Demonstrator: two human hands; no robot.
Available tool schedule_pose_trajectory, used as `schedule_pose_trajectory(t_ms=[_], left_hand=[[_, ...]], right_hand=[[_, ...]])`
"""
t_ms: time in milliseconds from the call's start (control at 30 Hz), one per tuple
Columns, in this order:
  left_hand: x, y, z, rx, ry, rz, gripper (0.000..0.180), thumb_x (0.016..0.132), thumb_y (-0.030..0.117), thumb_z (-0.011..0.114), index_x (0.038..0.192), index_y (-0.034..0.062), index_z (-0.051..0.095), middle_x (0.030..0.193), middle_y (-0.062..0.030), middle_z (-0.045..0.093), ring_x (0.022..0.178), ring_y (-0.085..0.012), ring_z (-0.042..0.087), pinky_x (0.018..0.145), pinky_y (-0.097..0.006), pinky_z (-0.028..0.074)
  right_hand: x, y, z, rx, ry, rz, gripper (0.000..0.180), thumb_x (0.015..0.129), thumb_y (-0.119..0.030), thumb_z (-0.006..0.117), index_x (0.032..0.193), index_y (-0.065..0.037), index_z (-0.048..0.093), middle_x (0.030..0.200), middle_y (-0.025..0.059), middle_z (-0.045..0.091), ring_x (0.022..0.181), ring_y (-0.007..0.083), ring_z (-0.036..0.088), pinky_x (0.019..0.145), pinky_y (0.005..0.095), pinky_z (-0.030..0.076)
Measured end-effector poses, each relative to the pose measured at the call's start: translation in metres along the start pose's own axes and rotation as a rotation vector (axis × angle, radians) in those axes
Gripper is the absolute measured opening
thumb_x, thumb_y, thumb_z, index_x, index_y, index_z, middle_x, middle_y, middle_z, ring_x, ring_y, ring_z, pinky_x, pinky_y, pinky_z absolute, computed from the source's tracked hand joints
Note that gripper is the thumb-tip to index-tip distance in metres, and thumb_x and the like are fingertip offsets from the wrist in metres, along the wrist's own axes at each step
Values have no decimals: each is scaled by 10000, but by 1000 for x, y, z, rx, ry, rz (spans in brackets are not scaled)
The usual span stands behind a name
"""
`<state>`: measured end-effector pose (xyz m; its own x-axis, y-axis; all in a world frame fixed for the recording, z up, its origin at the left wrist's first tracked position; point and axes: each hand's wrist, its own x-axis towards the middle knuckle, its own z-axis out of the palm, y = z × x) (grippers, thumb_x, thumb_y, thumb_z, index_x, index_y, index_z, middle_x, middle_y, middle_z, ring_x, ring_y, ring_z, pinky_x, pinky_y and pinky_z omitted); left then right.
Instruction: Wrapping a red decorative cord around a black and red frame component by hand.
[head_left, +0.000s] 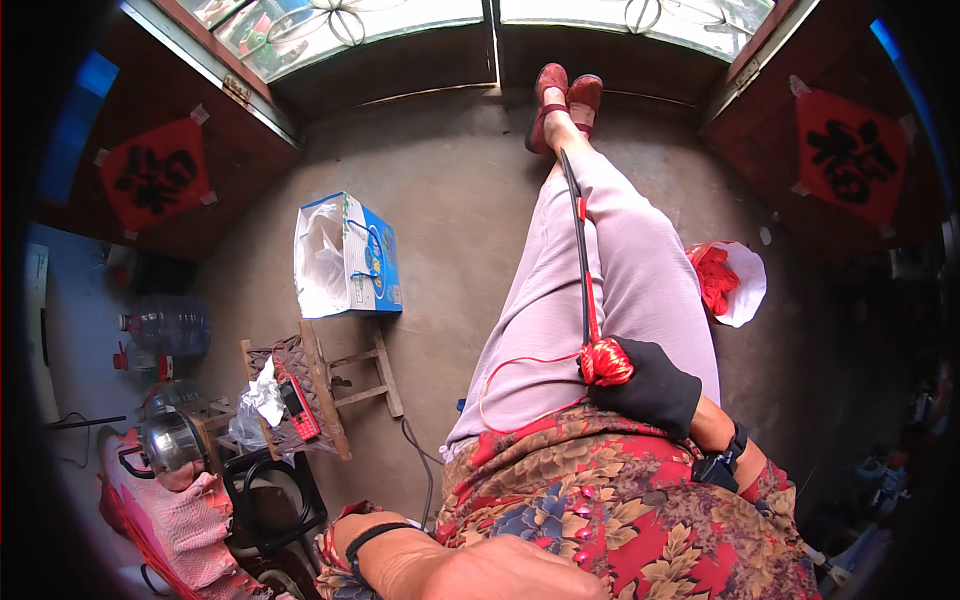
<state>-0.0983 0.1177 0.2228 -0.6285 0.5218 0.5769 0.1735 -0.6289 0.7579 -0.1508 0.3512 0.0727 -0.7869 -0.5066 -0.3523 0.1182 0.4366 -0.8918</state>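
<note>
My right hand (655, 385), in a black glove, is closed around a bundle of shiny red cord (607, 363) and the near end of a long, thin black strip (577, 230). The strip runs over my lap toward my ankles, with red wound on it in places. A loop of red cord (486, 385) hangs from the bundle and curves left across my thighs. Low in front of my patterned shirt is my bare left hand (515, 572); its fingers are hidden at the lower edge, so its grip does not show.
Left of my legs stand a blue-and-white paper bag (378, 265) and a woven-seat stool (315, 385) bearing a red phone (300, 408) and crumpled plastic. A metal kettle (175, 445) is farther left. On the right, a white bag (745, 285) holds red material. Double doors (400, 95) lie ahead.
</note>
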Motion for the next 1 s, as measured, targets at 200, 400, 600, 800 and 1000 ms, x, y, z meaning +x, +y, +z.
schedule_pose_trajectory(t_ms=[200,400,600,800,1000], left_hand=[[0,-30,-54,383,275,-579,458,821,22,651,1266,-21,551,1252,-117,569,1110,-177,582,785,-296,525],[-53,-105,-75,360,476,-797,365,936,202,637,1232,2,559,1044,-103,617,908,-151,622,697,-274,515],[-68,-93,-71,211,438,-1014,215,998,196,553,984,8,656,659,32,560,584,-33,515,499,-192,370],[-62,-57,-79,-545,451,-621,228,979,141,502,1071,-41,605,1140,-276,599,972,-309,659,577,-266,546],[-37,-103,-85,-322,711,-541,379,973,109,485,1335,-3,484,1440,-243,396,1312,-295,459,852,-351,576]], right_hand=[[-2,3,2,33,25,-19,349,766,-147,757,1079,-52,634,921,112,694,855,207,675,790,338,532],[1,2,5,53,16,-56,356,783,-153,760,1103,-54,638,947,117,699,860,211,678,798,336,535],[3,0,4,59,-23,-113,312,815,-148,748,1093,-48,647,951,101,702,865,195,675,793,325,532],[-8,2,-62,786,326,98,379,996,-336,535,1153,6,576,776,78,656,619,147,629,610,282,525],[-11,-4,-79,565,471,1,391,919,-165,622,1261,-10,516,1072,109,654,902,179,655,821,325,530]])
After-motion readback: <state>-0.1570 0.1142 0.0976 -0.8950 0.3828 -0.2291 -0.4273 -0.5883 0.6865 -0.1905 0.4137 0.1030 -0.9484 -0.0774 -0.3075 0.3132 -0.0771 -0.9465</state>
